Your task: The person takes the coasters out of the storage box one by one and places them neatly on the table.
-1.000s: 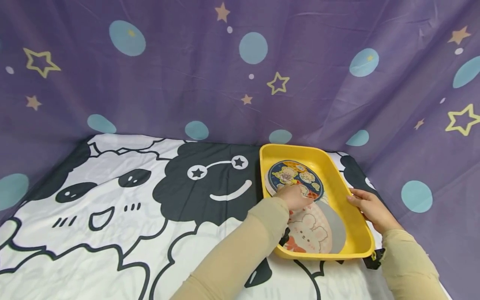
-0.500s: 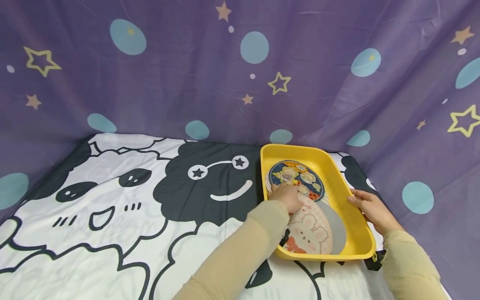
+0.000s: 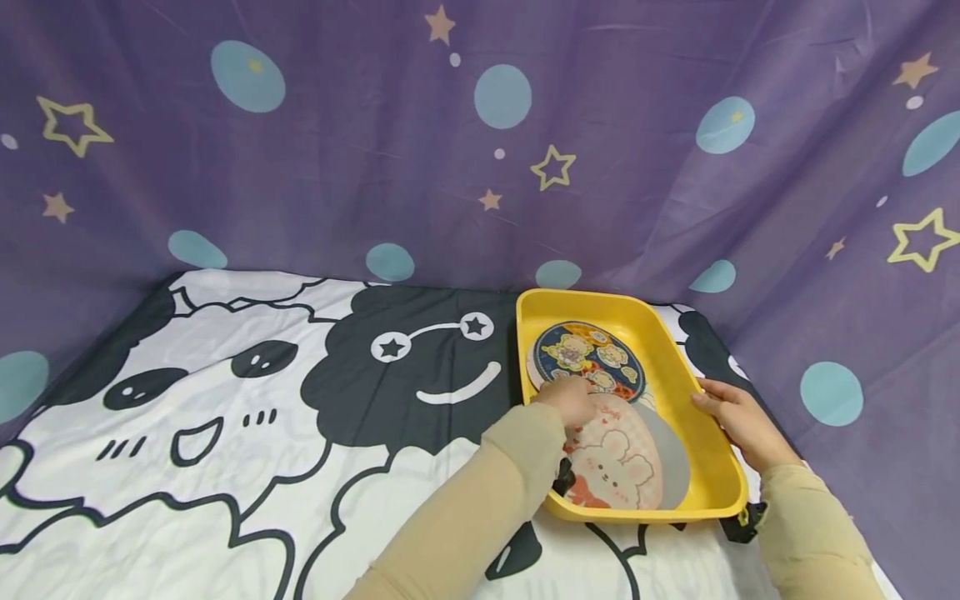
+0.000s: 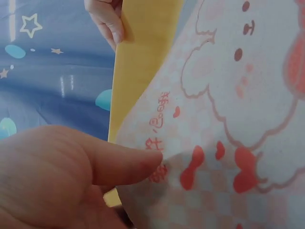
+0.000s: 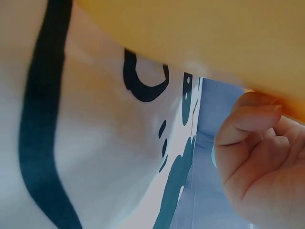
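Note:
Inside the yellow tray [image 3: 678, 367] lie several round flat pads, overlapping. A pink-checked pad with a rabbit print [image 3: 618, 458] is nearest the person. My left hand [image 3: 570, 402] pinches this pad's far left edge; in the left wrist view its thumb [image 4: 126, 164] presses on the print, while the fingers beneath are mostly hidden. A dark blue patterned pad [image 3: 568, 348] lies just beyond the hand. Grey pad [image 3: 677, 458] shows from under the pink one. My right hand [image 3: 744, 422] grips the tray's right rim, and the right wrist view shows its fingers curled at the yellow edge.
Under the tray spreads a black-and-white cartoon cloth [image 3: 247, 417], reaching far to the left. Behind it hangs a purple curtain [image 3: 375, 150] with stars and dots. The tray stands near the cloth's back right part.
My left hand has drawn back slightly to the left and toward me, uncovering more of the dark blue pad and the pink pad's lettering. The right hand stays on the rim.

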Available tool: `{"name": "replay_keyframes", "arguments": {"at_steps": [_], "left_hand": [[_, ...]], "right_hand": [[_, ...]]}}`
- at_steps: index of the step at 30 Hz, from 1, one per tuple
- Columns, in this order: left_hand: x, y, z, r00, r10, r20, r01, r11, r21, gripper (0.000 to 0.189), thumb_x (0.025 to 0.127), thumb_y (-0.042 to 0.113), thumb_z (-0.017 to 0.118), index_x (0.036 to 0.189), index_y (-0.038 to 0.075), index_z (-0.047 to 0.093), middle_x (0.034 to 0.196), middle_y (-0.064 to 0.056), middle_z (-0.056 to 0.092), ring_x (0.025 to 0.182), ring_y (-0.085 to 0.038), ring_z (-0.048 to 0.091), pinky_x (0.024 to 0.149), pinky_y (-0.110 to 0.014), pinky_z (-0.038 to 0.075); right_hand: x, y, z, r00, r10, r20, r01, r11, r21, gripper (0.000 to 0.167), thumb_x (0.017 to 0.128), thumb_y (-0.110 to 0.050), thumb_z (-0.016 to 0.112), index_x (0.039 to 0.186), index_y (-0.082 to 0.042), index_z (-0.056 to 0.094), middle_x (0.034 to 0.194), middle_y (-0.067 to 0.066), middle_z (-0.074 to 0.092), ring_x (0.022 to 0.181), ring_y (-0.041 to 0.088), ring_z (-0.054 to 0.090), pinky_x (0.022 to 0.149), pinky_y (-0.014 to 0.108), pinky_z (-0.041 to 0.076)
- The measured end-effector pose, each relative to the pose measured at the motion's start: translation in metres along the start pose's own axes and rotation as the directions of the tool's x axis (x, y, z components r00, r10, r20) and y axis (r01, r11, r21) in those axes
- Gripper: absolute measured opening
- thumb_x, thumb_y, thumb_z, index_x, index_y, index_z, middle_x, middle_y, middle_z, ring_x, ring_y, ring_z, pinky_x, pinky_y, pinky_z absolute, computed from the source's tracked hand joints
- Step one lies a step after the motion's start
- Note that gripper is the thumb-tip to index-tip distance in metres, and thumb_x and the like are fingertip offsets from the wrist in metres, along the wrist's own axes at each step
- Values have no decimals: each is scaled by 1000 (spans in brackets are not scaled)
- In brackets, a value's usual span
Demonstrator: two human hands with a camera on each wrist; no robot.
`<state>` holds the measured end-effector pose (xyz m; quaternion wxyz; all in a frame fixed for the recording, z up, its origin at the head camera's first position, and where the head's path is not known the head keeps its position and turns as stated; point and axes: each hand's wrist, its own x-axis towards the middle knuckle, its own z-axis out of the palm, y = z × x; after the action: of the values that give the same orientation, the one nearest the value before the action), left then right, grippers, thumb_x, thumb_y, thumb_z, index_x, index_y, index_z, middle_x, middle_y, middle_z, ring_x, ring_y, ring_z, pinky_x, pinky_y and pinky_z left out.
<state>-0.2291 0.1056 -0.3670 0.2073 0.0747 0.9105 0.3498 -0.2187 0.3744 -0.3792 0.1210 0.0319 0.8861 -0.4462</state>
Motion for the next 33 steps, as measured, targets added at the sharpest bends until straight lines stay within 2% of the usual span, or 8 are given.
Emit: {"name": "replay_keyframes", "arguments": {"at_steps": [1, 4, 8, 11, 14, 18, 24, 33], "left_hand": [[-1, 0, -1, 1000, 13, 7, -13, 1000, 13, 35, 101, 25, 55, 135, 22, 62, 127, -1, 64, 105, -22, 54, 87, -31, 52], [-3, -3, -2, 998, 56, 35, -56, 998, 25, 41, 101, 25, 56, 142, 26, 56, 140, 2, 59, 113, -20, 54, 88, -29, 53], [0, -7, -3, 996, 73, 45, -74, 997, 20, 41, 100, 20, 54, 141, 26, 56, 140, 4, 59, 114, -15, 57, 96, -30, 51], [4, -9, 0, 997, 69, 29, -70, 996, 51, 44, 98, 16, 55, 140, 28, 57, 138, 6, 60, 116, -14, 56, 107, -32, 44], [7, -9, 2, 997, 70, 27, -71, 996, 55, 46, 96, 18, 58, 141, 31, 56, 139, 9, 59, 118, -12, 56, 108, -32, 44], [8, -8, 2, 997, 70, 44, -70, 998, 7, 47, 97, 21, 58, 143, 30, 54, 142, 10, 57, 120, -11, 55, 109, -33, 43], [5, -6, 0, 995, 71, 63, -68, 997, -48, 49, 96, 15, 57, 144, 27, 53, 143, 8, 56, 118, -12, 55, 108, -33, 45], [3, -3, -3, 993, 89, 73, -87, 996, -34, 49, 98, 12, 52, 144, 26, 53, 145, 6, 55, 121, -12, 54, 109, -32, 43]], "right_hand": [[0, -1, 1, 1000, -2, -2, 2, 1000, 1, 62, 106, -28, 45, 149, 13, 27, 128, 19, 61, 89, -3, 62, 79, 20, 56], [0, -2, 3, 1000, -11, -8, 11, 1000, 14, 62, 106, -27, 45, 149, 14, 27, 126, 18, 62, 88, -3, 62, 79, 20, 56], [1, -2, 6, 1000, -17, -14, 18, 999, 30, 61, 106, -26, 46, 148, 14, 28, 124, 18, 63, 88, -2, 63, 78, 20, 57], [0, 0, 8, 1000, -13, -26, 13, 1000, 22, 60, 106, -26, 45, 148, 13, 29, 124, 20, 63, 88, 0, 64, 78, 21, 57], [-2, 1, 10, 999, -7, -48, 8, 1000, 17, 59, 106, -27, 45, 148, 11, 31, 125, 22, 62, 88, 1, 65, 78, 20, 57], [-3, 0, 10, 998, -9, -64, 11, 999, 36, 60, 106, -28, 46, 149, 10, 30, 124, 21, 62, 87, 1, 65, 78, 20, 57], [-3, 0, 12, 998, 10, -64, -4, 995, 97, 59, 106, -26, 45, 151, 10, 28, 123, 17, 62, 88, 1, 65, 79, 21, 58], [-6, 2, 13, 997, 41, -73, -28, 985, 171, 61, 106, -31, 45, 152, 5, 28, 117, 4, 64, 89, 2, 65, 80, 21, 58]]}}
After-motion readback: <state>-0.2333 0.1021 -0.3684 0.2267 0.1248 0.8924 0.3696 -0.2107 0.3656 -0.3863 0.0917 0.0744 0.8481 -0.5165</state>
